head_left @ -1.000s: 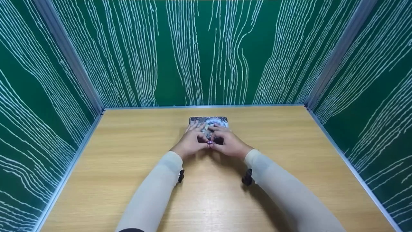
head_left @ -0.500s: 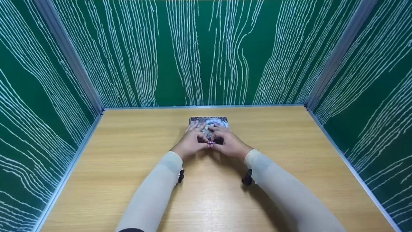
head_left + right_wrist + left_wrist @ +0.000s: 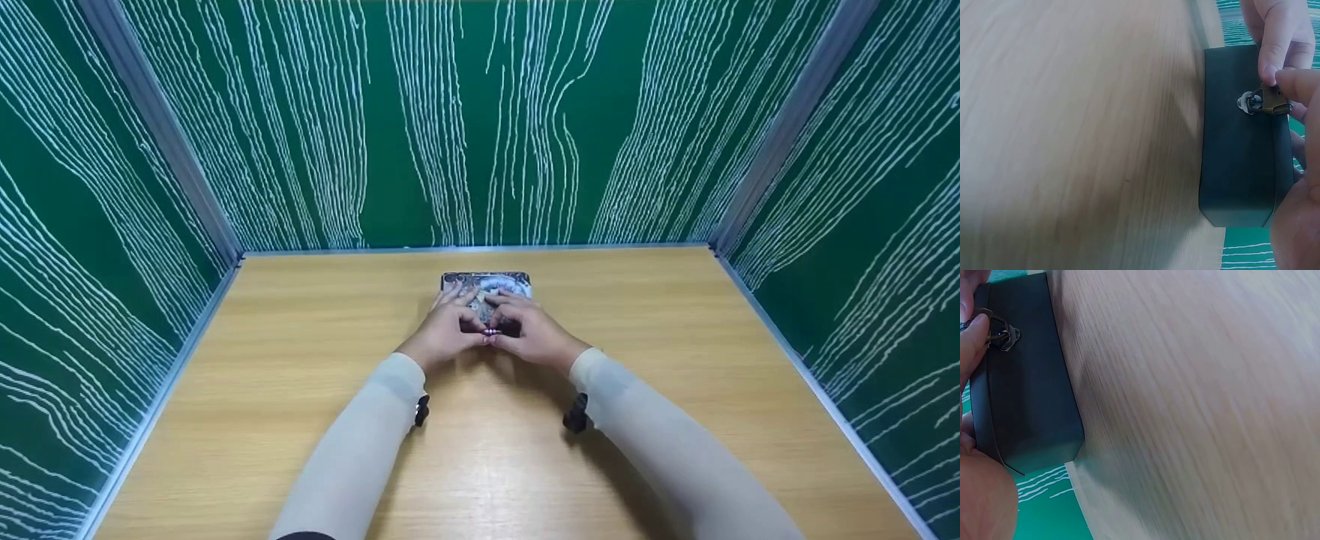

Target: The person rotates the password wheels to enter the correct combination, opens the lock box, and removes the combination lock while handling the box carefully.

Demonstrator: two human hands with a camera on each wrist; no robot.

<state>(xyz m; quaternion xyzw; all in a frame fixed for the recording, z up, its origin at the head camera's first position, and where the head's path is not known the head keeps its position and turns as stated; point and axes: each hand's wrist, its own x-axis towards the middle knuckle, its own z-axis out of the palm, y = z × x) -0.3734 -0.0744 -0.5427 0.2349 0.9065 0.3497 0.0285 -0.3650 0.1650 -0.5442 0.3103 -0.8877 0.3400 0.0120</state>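
Note:
A small dark box with a patterned grey and white lid stands far back on the table, in the middle of the head view. Both wrist views show its plain dark front, where a bronze-coloured latch hooks through a silver metal loop. My left hand pinches the latch between thumb and index finger, its other fingers spread over the lid. From the other side my right hand pinches the same latch, the thumb tips almost meeting. Its remaining fingers also rest on the lid. Fingertips partly cover the latch.
A light wooden table lies under the arms. Green walls with wavy white lines stand behind and on both sides, joined by grey corner posts. Dark devices are strapped under both pale sleeves.

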